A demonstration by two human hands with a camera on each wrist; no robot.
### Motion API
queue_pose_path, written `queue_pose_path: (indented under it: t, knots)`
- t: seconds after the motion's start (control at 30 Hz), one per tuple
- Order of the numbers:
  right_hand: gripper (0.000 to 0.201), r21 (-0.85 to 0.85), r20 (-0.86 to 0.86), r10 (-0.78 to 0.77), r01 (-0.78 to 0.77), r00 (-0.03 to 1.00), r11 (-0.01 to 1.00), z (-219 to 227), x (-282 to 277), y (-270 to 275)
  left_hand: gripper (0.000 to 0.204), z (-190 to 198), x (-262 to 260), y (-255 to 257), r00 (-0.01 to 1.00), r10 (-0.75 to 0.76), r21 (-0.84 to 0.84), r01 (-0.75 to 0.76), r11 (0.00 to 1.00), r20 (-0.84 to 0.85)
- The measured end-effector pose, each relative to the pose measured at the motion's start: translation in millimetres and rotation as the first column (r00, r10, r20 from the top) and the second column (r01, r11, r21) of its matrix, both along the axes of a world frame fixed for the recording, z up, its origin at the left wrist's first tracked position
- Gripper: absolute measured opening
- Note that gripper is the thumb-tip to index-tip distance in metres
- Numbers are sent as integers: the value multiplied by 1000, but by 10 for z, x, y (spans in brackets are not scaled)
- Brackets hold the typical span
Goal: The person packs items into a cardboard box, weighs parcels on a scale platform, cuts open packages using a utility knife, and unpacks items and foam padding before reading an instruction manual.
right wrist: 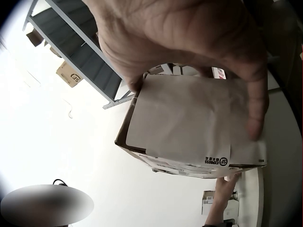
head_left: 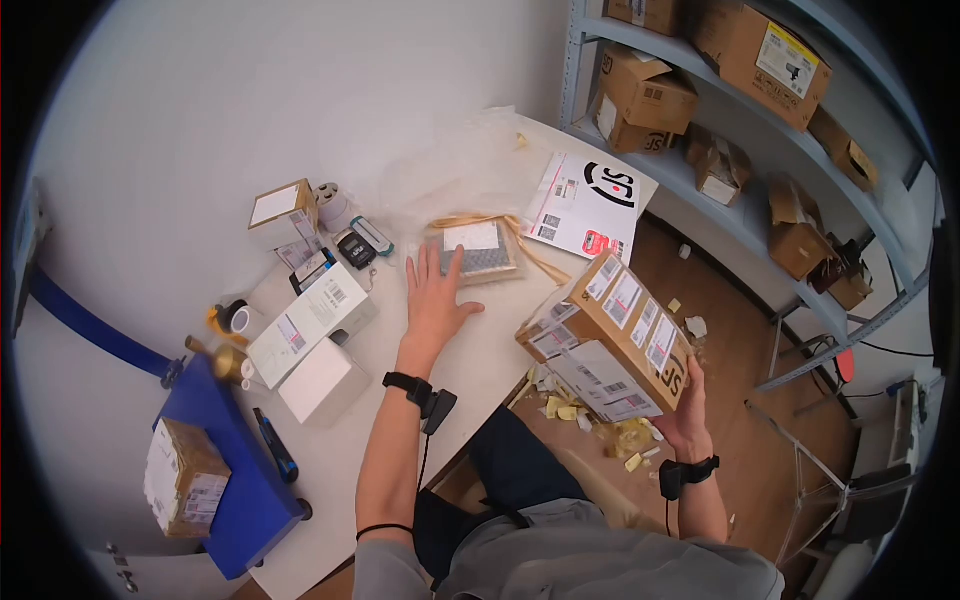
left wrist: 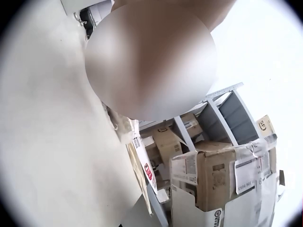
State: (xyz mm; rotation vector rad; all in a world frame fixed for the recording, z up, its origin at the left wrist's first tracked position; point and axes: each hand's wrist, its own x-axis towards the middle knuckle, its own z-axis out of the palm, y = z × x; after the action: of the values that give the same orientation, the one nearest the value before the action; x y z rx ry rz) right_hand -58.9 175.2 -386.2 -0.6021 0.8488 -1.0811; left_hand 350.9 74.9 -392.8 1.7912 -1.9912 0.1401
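My right hand point(head_left: 688, 408) grips a taped cardboard box point(head_left: 630, 335) by its near end, above the table's right edge. Several shipping labels and white paper cover the box, which tilts toward the table. In the right wrist view, the fingers and thumb span the papered end of the box point(right wrist: 184, 118). Over the white table, my left hand point(head_left: 436, 305) spreads its fingers, with the tips overlapping the edge of a flat bubble-wrapped packet point(head_left: 490, 262). That packet has a white label on top and tan strapping behind it. A blurred patch covers part of the left wrist view.
A white SF mailer point(head_left: 575, 215) lies at the table's far right. White boxes point(head_left: 310, 325), a small carton point(head_left: 283, 215) and tape rolls crowd the left side. A blue stand point(head_left: 225, 450) holds another parcel. Metal shelves point(head_left: 690, 175) with cartons stand right; yellow scraps point(head_left: 565, 410) litter the floor.
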Motion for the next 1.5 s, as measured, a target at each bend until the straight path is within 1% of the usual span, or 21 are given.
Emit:
queue_pose_path:
  t: [0.07, 0.13, 0.23, 0.3, 0.47, 0.63, 0.73, 0.77, 0.8, 0.83, 0.9, 0.93, 1.0, 1.03, 1.07, 1.13, 1.2, 1.27, 1.33, 1.4, 1.5]
  knots:
    - [76, -9, 33, 35, -35, 999, 999, -17, 112, -27, 77, 144, -64, 197, 997, -29, -57, 25, 998, -67]
    - [75, 10, -50, 137, -137, 989, 991, -42, 211, -151, 69, 191, -83, 702, 764, -91, -106, 30, 994, -639]
    - [77, 83, -191, 334, -323, 923, 943, 284, 610, -323, 59, 167, 7, 1544, 831, 51, -91, -122, 988, -553]
    - [80, 71, -223, 456, -452, 862, 889, 310, 852, -501, 54, 139, 159, 1996, 952, 302, -281, -279, 918, 44]
    - [102, 151, -318, 794, -799, 518, 582, 458, 1422, -947, 44, -84, 769, 2285, 831, 516, -261, -461, 848, 209]
    - [105, 157, -288, 864, -869, 413, 468, 335, 1738, -1095, 43, -80, 986, 2250, 802, 570, -283, -513, 811, 179]
    - [107, 150, -332, 851, -868, 407, 473, 325, 1763, -1100, 40, 182, 634, 2321, 817, 572, -331, -522, 786, 69]
    - [107, 154, -330, 847, -861, 417, 484, 336, 1757, -1093, 42, 172, 493, 2386, 851, 438, -284, -513, 810, -289]
    - [113, 161, -341, 853, -870, 395, 467, 368, 1775, -1074, 45, 127, 351, 2441, 747, 261, -238, -489, 839, -611]
    - [120, 168, -353, 859, -879, 370, 447, 389, 1796, -1066, 45, 51, 225, 2452, 747, 257, -230, -481, 846, -613]
    - [121, 209, -369, 876, -890, 311, 405, 367, 1839, -1111, 58, -103, -30, 2446, 428, 56, -52, -236, 970, -902]
    - [123, 238, -385, 890, -905, 246, 353, 388, 1880, -1102, 58, -68, -182, 2452, 424, 57, -51, -239, 970, -904]
    - [118, 232, -455, 849, -884, 270, 406, 465, 1951, -978, 67, 148, -407, 2508, 442, 205, 23, -382, 924, -873]
    - [113, 220, -557, 798, -886, 230, 409, 494, 1967, -911, 65, 355, -489, 2582, 288, 291, 156, -412, 898, -912]
    - [109, 206, -653, 733, -887, 190, 414, 497, 1988, -851, 65, 386, -483, 2658, 293, 287, 154, -406, 901, -912]
    - [96, 125, -640, 722, -892, 262, 434, 162, 2083, -670, 63, 351, -460, 2892, 490, 407, 46, -594, 803, -770]
    - [82, 48, -638, 694, -882, 334, 468, 73, 2171, -362, 60, 520, -492, 3072, 412, 526, 120, -692, 711, -744]
    - [72, 63, -710, 654, -902, 260, 426, 173, 2233, -98, 62, 343, -397, 3270, 436, 565, 106, -719, 687, -700]
    - [58, -364, -892, 157, -881, 423, 303, -327, 2315, -10, 66, 299, -372, 3352, 422, 601, 106, -753, 649, -679]
    - [45, -444, -880, -19, -807, 475, 389, -183, 2383, 148, 72, 157, -321, 3482, 450, 624, 146, -726, 672, -638]
    - [35, -433, -852, 104, -803, 513, 409, -131, 2445, 38, 89, 36, -321, 3524, 379, 476, 124, -665, 736, -793]
